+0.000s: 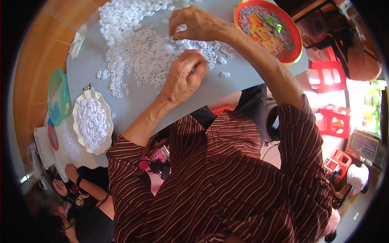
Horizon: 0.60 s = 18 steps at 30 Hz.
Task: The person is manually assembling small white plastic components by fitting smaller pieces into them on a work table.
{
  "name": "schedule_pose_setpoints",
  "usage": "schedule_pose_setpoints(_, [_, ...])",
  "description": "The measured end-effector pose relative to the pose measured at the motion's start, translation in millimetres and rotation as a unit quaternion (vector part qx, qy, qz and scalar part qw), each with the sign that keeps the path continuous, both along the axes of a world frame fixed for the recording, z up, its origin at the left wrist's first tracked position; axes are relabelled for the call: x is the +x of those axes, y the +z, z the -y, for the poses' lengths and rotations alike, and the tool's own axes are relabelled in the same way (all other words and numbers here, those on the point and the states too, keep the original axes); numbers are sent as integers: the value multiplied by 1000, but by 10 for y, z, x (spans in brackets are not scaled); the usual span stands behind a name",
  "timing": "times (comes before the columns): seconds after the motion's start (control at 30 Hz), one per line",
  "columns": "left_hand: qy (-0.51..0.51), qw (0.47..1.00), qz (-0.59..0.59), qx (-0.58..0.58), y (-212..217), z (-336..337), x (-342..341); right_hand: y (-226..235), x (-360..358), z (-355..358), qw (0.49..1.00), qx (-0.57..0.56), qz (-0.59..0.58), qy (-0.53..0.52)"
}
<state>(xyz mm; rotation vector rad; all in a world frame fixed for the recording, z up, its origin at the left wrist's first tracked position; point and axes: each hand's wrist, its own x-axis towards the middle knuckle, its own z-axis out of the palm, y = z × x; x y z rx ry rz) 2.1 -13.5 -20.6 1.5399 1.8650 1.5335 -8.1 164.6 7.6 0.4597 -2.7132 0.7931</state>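
Note:
Small white plastic pieces with holes (142, 56) lie in a wide heap across the grey-blue table (219, 87). My right hand (198, 24) hovers over the heap's right side, its fingers curled, with a white plastic piece (181, 28) showing between them. Just below it, my left hand (184, 77) is closed at the near edge of the heap. Its fingertips face away, so what they hold, if anything, is hidden. A few loose pieces lie to the right of my left hand, and one sits apart near the table's front edge.
At the table's left edge stands a scalloped white dish (107, 139) of similar white pieces, beside a green basket (54, 95). A red-rimmed round tray (299, 48) with small items is at the far right. Another person (95, 214) sits lower left; red stools (336, 121) stand right.

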Motion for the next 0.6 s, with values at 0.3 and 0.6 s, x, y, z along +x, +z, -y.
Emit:
schedule_pose_setpoints(0.3, [57, 994, -87, 36, -12, -32, -11, 164, 760, -67, 986, -25, -27, -164])
schedule_pose_setpoints(0.6, [79, 993, 84, 7, 286, 66, -100, 30, 1618, 256, 968, -59, 86, -227])
